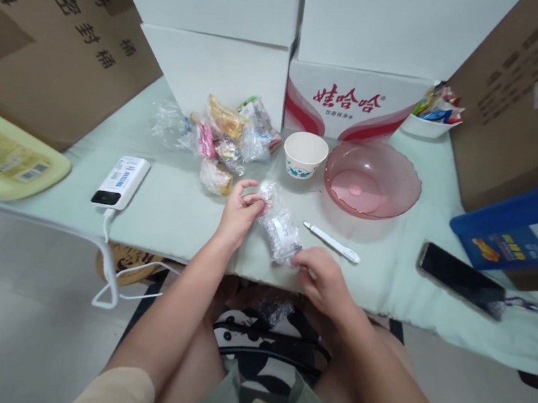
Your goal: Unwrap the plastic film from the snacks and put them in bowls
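A clear crinkled plastic wrapper (279, 227) with something pale inside lies slanted over the front of the table, between my two hands. Its upper left end is pinched by my left hand (244, 208), fingers bent. The lower right end sits in the closed fingers of my right hand (319, 275). What the wrapper contains is too blurred to name. Just right of it lies a white utility knife (332, 242), touched by neither hand. Behind the wrapper stands a white paper bowl (305, 155) with a blue print.
A pink translucent basin (373, 180) stands beside the bowl. Several plastic-wrapped items (228, 135) are heaped at back left. A white power bank (121, 183) with a cable is at left, a phone (461, 279) and blue bottle (523, 223) at right. Cartons (359, 104) line the back.
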`<state>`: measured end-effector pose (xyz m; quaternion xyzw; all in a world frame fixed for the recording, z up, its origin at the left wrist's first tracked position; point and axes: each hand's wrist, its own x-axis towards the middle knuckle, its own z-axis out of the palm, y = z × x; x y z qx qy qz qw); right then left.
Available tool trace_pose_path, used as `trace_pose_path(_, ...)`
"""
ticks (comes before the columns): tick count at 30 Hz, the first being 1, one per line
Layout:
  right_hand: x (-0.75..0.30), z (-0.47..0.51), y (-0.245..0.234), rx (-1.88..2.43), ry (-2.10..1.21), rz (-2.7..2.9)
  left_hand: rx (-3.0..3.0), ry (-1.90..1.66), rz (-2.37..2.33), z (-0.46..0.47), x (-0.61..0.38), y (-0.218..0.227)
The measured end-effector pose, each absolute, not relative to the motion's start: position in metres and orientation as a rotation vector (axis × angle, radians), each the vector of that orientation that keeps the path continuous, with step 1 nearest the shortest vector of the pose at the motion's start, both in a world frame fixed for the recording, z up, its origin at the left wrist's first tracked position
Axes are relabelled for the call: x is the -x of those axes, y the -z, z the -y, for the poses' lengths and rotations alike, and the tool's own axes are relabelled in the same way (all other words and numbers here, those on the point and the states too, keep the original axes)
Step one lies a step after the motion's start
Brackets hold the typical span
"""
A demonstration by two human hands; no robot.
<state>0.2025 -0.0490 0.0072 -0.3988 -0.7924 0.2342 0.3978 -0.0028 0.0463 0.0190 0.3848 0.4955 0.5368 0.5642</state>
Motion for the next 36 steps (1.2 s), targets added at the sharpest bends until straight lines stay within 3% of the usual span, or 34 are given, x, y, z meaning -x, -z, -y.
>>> trace_pose_path(8,-0.194,0.055,0.004,1.069,-0.517,2.424,-0.964,-1.402,-1.206,-0.072,-0.013,-0.012)
trace_pose_path(13,-0.187,0.059,-0.001,1.186,-0.431,2.544,-1.421,-1.447,-1.717,-0.054,-0.001,-0.018)
trace_pose_path(19,-0.17,0.063,-0.004,1.114,-0.372,2.655,-1.639,-0.777,-1.461,-0.011,-0.001,-0.028)
trace_pose_path(27,-0.165,0.066,-0.014,1.063,-0.412,2.683,-1.528,-0.79,-1.32,-0.009,0.003,-0.016)
trace_pose_path(32,-0.173,0.064,-0.017,1.014,-0.401,2.294,-1.153,-1.045,-1.332,-0.014,0.003,-0.016)
trace_pose_path(36,-0.18,0.047,-0.01,1.369,-0.592,1.619,-0.778,-1.163,-1.133,-0.015,0.0,-0.031)
